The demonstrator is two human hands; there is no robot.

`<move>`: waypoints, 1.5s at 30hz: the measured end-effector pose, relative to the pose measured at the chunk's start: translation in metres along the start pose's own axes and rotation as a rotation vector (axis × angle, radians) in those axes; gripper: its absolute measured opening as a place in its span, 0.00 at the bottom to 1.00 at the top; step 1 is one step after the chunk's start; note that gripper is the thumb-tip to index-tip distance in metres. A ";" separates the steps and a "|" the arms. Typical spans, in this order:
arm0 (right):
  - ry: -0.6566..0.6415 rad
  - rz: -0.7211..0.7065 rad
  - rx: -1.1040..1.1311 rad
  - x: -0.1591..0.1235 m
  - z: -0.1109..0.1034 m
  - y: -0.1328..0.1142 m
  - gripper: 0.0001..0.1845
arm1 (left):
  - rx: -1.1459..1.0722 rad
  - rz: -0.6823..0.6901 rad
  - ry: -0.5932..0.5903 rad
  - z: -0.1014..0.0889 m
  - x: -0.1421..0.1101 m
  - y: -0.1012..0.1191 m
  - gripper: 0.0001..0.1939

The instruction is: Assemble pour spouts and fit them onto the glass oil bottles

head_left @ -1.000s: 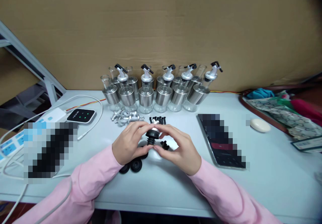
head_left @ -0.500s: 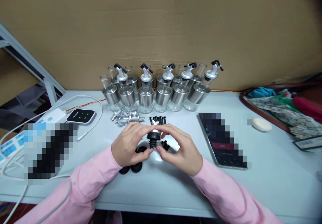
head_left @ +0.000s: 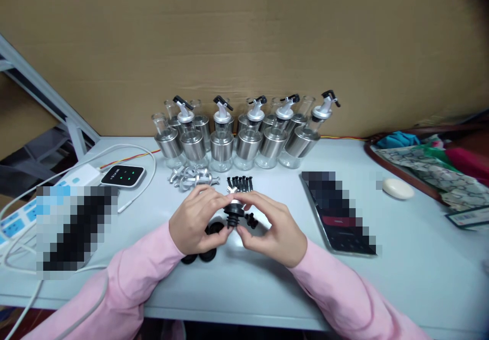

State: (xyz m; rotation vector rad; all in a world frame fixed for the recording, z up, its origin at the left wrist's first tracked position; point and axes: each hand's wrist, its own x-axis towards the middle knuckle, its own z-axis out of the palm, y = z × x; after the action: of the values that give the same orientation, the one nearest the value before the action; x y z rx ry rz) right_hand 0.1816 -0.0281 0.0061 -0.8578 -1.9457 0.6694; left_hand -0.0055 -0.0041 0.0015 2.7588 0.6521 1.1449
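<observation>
Between my two hands is a bottle pourer with a silver top and a ribbed black stopper pointing down. My left hand grips it from the left, thumb low by the stopper and fingers at the top. From the other side my right hand pinches it the same way. Partly behind my left hand lie black round stoppers. Small black parts sit beside my right fingers. Beyond the hands are a row of small black levers and a pile of silver pourer tops.
Glass bottles with steel sleeves stand along the cardboard wall, several wearing pourers. A phone and a white oval object lie right. On the left are a power strip, cables and a small black device. A bag rests far right.
The pourer has tilted slightly between my fingers, its silver top shifting a little to the left. Both hands stay almost in the same place.
</observation>
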 end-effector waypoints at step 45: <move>0.025 -0.071 -0.083 -0.002 0.004 0.003 0.22 | -0.064 -0.064 -0.005 0.000 0.003 0.002 0.19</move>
State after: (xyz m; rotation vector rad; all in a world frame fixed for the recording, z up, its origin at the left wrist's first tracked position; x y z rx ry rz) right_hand 0.1802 -0.0284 0.0008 -0.8397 -1.9835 0.5369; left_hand -0.0031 -0.0045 0.0034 2.6667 0.6855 1.1246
